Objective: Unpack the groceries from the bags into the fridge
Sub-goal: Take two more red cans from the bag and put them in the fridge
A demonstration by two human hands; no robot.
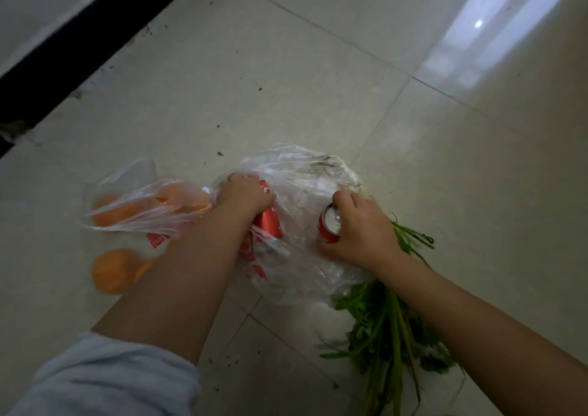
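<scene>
A clear plastic bag (305,180) lies crumpled on the tiled floor. My right hand (359,228) grips a red soda can (329,224) with its silver top showing, at the bag's right side. My left hand (245,192) reaches into the bag and closes over a second red can (269,221). To the left, another thin bag (133,205) holds several oranges. One orange (113,270) lies on the floor below it, blurred. A bunch of leafy greens (391,320) lies under my right forearm.
A dark strip (63,56) runs diagonally along the upper left where the floor meets a pale surface. The pale tiled floor (318,65) stretches beyond the bags, with a bright window reflection (496,30) at the upper right. The fridge is out of view.
</scene>
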